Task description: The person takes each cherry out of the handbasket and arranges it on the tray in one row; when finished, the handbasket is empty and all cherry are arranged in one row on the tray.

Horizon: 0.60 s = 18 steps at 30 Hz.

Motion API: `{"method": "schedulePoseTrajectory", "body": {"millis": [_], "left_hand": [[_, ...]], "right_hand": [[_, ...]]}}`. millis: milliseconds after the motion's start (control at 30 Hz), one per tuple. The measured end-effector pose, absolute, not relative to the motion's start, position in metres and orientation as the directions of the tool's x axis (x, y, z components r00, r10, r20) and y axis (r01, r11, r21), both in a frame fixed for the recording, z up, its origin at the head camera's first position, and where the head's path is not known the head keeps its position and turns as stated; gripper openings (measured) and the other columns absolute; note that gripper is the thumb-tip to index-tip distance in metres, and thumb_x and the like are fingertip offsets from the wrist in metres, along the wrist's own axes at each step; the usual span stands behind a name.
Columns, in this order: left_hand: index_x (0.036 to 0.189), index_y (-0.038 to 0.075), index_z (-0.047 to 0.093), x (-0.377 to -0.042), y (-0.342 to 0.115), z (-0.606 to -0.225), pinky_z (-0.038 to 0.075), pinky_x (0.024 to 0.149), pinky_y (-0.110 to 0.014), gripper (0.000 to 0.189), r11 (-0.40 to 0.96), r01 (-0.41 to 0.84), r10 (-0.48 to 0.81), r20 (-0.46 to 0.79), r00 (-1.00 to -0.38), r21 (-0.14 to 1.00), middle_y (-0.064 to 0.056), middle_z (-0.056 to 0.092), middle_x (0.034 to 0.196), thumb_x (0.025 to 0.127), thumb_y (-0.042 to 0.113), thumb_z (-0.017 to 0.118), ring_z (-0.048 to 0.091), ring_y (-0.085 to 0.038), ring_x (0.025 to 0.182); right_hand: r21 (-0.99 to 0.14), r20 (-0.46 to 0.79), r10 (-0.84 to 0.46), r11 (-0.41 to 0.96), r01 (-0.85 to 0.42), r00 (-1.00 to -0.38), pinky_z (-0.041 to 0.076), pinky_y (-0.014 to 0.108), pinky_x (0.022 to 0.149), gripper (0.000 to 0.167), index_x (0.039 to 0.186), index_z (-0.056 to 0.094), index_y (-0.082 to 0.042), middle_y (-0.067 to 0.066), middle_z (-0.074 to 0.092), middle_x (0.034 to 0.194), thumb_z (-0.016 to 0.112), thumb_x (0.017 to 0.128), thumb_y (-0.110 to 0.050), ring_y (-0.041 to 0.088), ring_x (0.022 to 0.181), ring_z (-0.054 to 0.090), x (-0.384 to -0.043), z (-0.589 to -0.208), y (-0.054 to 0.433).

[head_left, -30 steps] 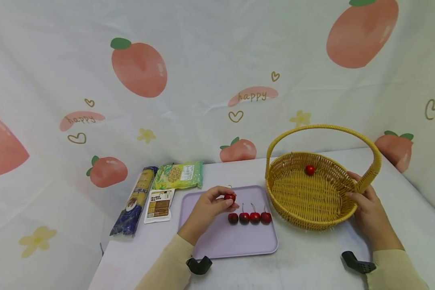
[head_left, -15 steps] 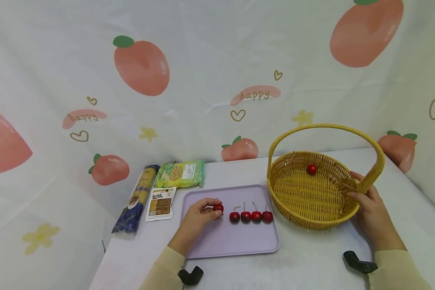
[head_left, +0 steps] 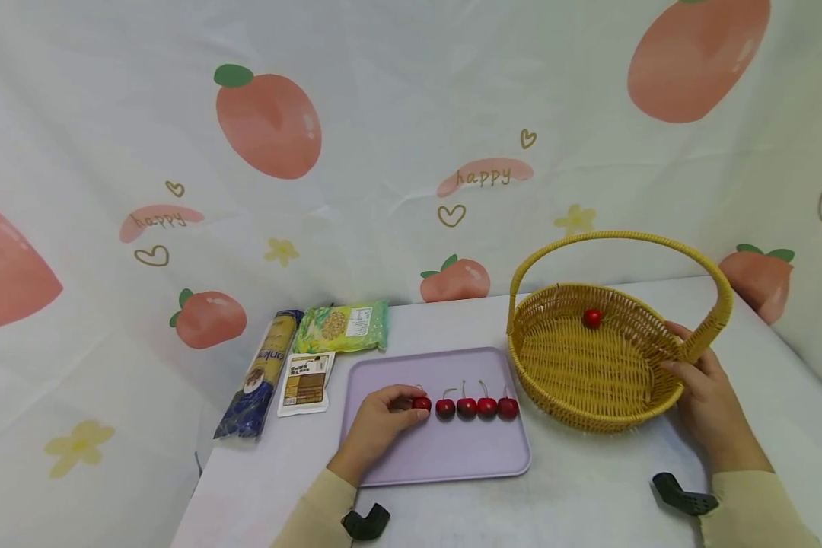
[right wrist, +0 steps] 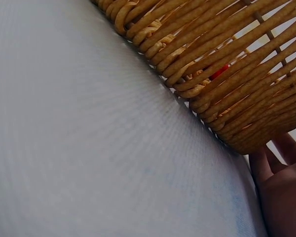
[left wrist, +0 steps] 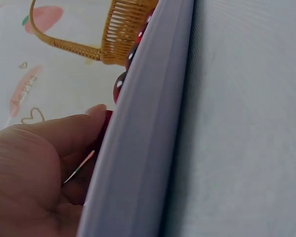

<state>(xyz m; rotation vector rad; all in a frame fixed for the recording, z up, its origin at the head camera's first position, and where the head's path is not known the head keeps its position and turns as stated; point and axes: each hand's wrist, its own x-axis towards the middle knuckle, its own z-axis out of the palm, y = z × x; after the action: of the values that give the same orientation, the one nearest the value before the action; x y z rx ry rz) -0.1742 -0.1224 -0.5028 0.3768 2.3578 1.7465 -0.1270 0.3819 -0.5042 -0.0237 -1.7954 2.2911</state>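
My left hand (head_left: 380,426) pinches a dark red cherry (head_left: 422,403) between thumb and fingers, low over the lilac tray (head_left: 445,464). Just right of it, several cherries (head_left: 466,409) with stems up stand in a row on the tray. In the left wrist view the tray's side (left wrist: 143,118) hides most of the held cherry. My right hand (head_left: 708,403) grips the right side of a yellow wicker basket (head_left: 589,373) at the foot of its handle, thumb over the rim. One bright red cherry (head_left: 592,318) lies inside, toward the back.
Left of the tray lie a long blue and yellow packet (head_left: 260,377), a green and yellow bag (head_left: 342,327) and a small white and brown pouch (head_left: 305,384). A white cloth (head_left: 370,228) with peach prints hangs behind the white table (head_left: 555,502).
My left hand first drew left and down with the cherry, then edged right, to the left end of the row. My right hand keeps its grip on the basket.
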Motion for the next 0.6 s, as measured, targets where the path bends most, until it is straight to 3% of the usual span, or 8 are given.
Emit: {"method": "schedulePoseTrajectory", "body": {"millis": [600], "left_hand": [[0.118, 0.011, 0.084, -0.1718, -0.1167, -0.5040, 0.053, 0.080, -0.027, 0.028, 0.375, 0.166, 0.339, 0.031, -0.940, 0.912, 0.002, 0.078, 0.109, 0.092, 0.016, 0.091, 0.067, -0.015, 0.092]], "right_hand": [[-0.955, 0.143, 0.190, -0.230, -0.186, -0.971, 0.043, 0.013, 0.095, 0.059, 0.166, 0.044, -0.022, -0.004, 0.040, 0.155, 0.048, 0.113, 0.002, 0.006, 0.130, 0.045, -0.1282, -0.5048, 0.3833]]}}
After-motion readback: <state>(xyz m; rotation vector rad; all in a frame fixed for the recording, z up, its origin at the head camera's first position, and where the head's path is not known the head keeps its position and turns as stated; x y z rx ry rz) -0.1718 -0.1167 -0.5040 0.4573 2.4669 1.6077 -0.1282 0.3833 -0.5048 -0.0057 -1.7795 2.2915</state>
